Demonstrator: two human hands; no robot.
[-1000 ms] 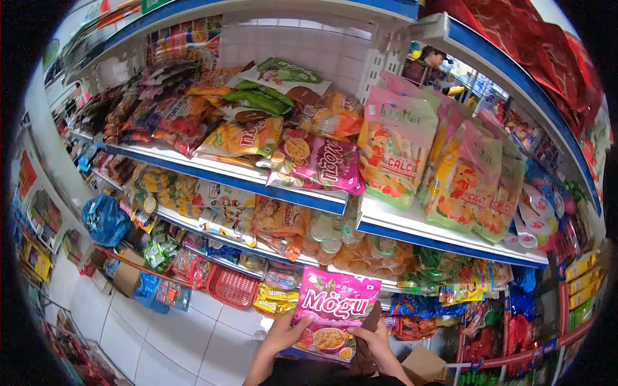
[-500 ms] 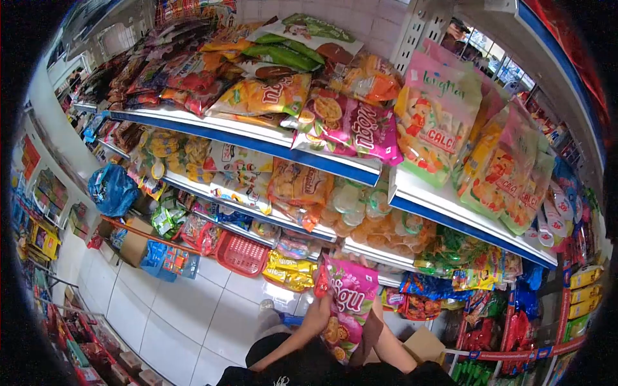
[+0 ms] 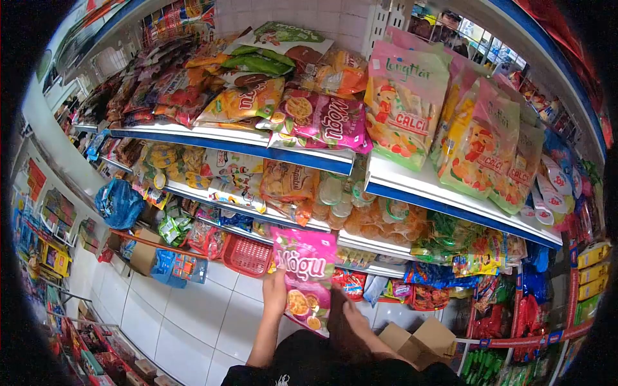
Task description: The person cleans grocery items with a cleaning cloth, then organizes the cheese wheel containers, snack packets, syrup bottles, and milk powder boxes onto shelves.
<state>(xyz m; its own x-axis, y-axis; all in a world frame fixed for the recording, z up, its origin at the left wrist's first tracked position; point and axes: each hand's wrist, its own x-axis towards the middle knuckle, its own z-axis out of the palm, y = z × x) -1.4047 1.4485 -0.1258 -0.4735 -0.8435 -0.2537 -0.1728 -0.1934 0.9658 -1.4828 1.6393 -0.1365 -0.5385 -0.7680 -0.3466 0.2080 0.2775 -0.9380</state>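
Observation:
A pink "Mogu" snack bag [image 3: 305, 273] with fruit pictures is held upright in front of me, its printed face toward me. My left hand [image 3: 275, 291] grips the bag's left edge, with its fingers partly hidden behind it. On the lower right edge is my right hand [image 3: 351, 315], partly in shadow, its fingers mostly behind the bag. Above the held bag, a similar pink bag [image 3: 322, 119] lies on the upper shelf, beside a yellow-orange bag [image 3: 241, 101] of the same style.
White shelves with blue edges [image 3: 460, 208] run across in front of me. "Calci" bags [image 3: 405, 103] stand upper right. Below are a red plastic basket [image 3: 248, 255], a blue plastic bag [image 3: 119, 202] at left, and an open cardboard box [image 3: 421, 338] near my right arm. White floor tiles [image 3: 193, 315] lie below.
The pink bag has moved up and left in view and now faces me more squarely. My left hand has shifted from across its front to its left edge. The view has turned slightly right.

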